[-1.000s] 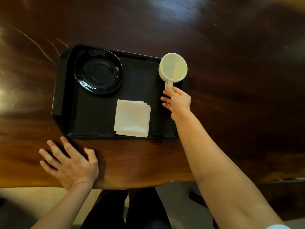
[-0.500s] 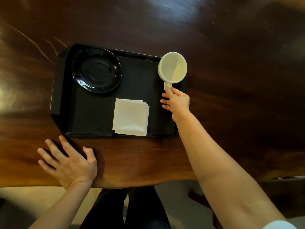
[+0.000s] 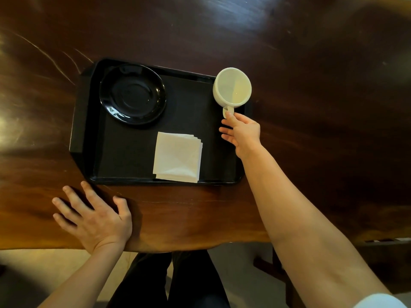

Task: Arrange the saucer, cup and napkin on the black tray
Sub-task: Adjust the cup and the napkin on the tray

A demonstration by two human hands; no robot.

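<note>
The right hand (image 3: 243,133) has its thumb and forefinger pinched on the handle of the white cup (image 3: 232,87), the other fingers (image 3: 224,130) spread loose over the tray. The cup sits at the far right corner of the black tray (image 3: 82,121), its bowl overlapping the tray's right rim; whether it rests there or is lifted just clear cannot be told.

The cup looks like glazed ceramic: stiff, moderately weighty, smooth enough to slip and likely to chip if knocked. Its handle is the natural place to hold, though a two-finger pinch may let the bowl swing. The black saucer (image 3: 133,94), glossy and equally breakable, lies in the tray's far left corner and is best taken by its rim. The white napkin (image 3: 178,157), a soft, light, folded stack whose layers could slide apart, lies against the tray's near edge, right of centre.

By count: one cup, one saucer, one napkin stack, one tray. The left hand (image 3: 95,218) lies flat and open on the tabletop (image 3: 311,85) near the tray's near left corner, holding nothing.
</note>
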